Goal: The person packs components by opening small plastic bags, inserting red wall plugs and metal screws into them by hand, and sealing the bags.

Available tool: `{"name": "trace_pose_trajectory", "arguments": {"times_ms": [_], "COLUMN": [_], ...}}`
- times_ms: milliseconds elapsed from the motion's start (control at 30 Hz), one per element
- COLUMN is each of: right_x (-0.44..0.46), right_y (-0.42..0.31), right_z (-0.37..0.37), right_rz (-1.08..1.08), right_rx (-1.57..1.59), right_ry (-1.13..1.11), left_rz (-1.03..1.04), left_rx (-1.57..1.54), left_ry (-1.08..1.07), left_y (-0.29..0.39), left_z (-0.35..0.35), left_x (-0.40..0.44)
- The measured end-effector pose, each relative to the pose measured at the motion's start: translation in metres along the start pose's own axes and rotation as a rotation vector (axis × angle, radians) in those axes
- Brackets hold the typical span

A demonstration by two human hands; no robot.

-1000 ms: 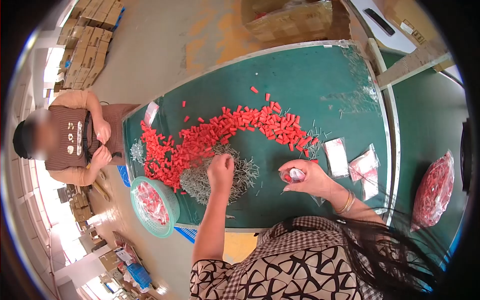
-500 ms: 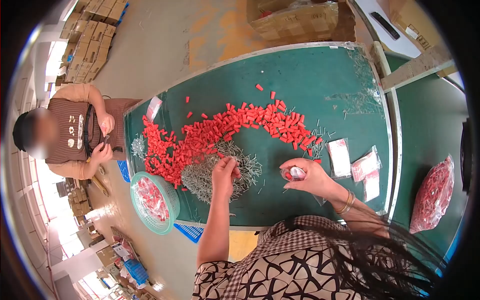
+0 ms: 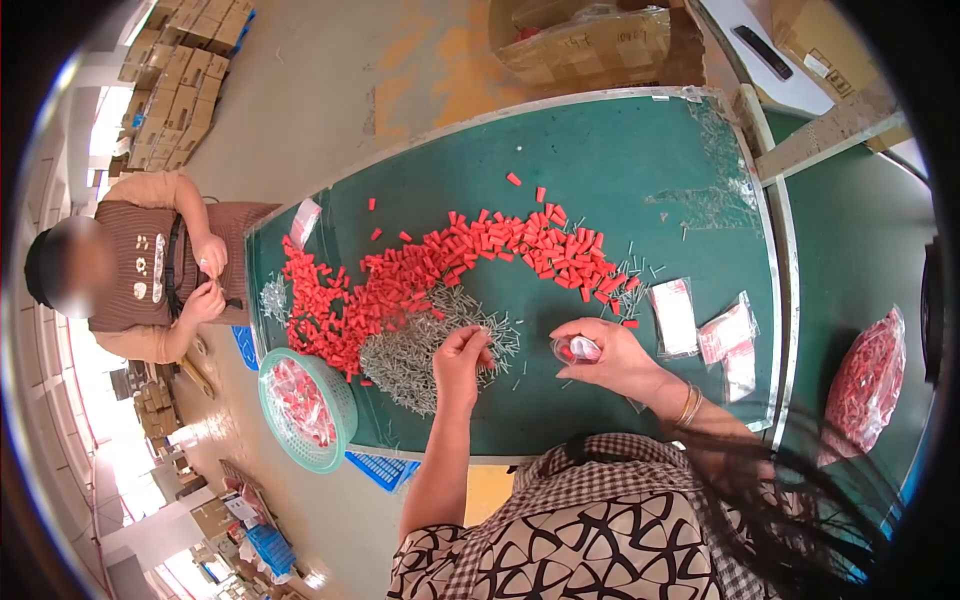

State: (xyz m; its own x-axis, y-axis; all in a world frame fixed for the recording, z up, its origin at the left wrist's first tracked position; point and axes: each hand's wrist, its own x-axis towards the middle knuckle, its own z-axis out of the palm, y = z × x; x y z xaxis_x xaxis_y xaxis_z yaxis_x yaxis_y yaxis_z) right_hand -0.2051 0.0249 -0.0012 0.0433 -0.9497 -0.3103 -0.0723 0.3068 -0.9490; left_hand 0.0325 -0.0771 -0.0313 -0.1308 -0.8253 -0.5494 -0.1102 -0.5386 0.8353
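My left hand [image 3: 461,364] is over the right side of a heap of small grey screws [image 3: 405,362], its fingers pinched together. Whatever lies between those fingertips is too small to make out. To the right, my right hand [image 3: 612,356] curls round a small clear plastic bag [image 3: 562,350] with red bits inside. Fingers and thumb hide part of the bag. Behind the screws, a long curved pile of small red plastic plugs [image 3: 410,262] spreads across the green table [image 3: 600,150].
Filled bags [image 3: 674,318] lie right of my right hand. A green basket [image 3: 345,410] holding bags stands at the table's left edge. A large bag of red pieces [image 3: 866,385] rests far right. Another person [image 3: 150,265] works at left. A cardboard box [image 3: 585,45] is behind the table.
My left hand has shifted slightly right and down, towards my right hand. My right hand keeps its hold on the bag, nearly in place. The view has shifted slightly.
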Motion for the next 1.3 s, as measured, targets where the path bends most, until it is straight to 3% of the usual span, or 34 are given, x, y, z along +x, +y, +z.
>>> {"name": "trace_pose_trajectory", "arguments": {"times_ms": [200, 300, 400, 567, 700, 933, 1000, 1100, 1133, 1300], "right_x": [0.001, 0.001, 0.003, 0.003, -0.001, 0.001, 0.001, -0.002, -0.002, -0.004], "right_y": [0.001, -0.006, -0.005, -0.009, -0.012, -0.012, -0.016, -0.026, -0.024, -0.013], "right_z": [0.002, 0.004, 0.005, 0.010, 0.008, 0.006, 0.008, 0.007, 0.007, 0.012], "right_rz": [-0.040, -0.127, -0.143, -0.163, -0.180, -0.176, -0.176, -0.366, -0.365, -0.233], "right_rx": [0.017, -0.027, -0.046, -0.046, -0.050, 0.051, 0.091, -0.175, -0.168, -0.086], "right_ry": [0.005, 0.035, 0.011, 0.028, 0.044, -0.024, -0.025, 0.203, 0.201, 0.187], "left_rz": [-0.075, 0.019, 0.285, 0.910, 0.804, 1.091, 0.969, 1.080, 1.163, 1.103], "left_rx": [-0.234, -0.035, 0.225, 0.753, 0.709, 1.088, 1.005, 1.048, 1.092, 1.029], "left_ry": [-0.133, -0.137, -0.207, -0.212, -0.208, -0.301, -0.294, -0.207, -0.161, -0.222], "left_y": [0.013, 0.026, 0.031, 0.037, 0.040, 0.049, 0.037, 0.049, 0.057, 0.049], "left_z": [0.006, 0.022, 0.039, 0.059, 0.055, 0.050, 0.045, 0.048, 0.051, 0.050], "left_x": [-0.017, -0.039, -0.059, -0.063, -0.067, -0.057, -0.057, -0.059, -0.061, -0.056]}}
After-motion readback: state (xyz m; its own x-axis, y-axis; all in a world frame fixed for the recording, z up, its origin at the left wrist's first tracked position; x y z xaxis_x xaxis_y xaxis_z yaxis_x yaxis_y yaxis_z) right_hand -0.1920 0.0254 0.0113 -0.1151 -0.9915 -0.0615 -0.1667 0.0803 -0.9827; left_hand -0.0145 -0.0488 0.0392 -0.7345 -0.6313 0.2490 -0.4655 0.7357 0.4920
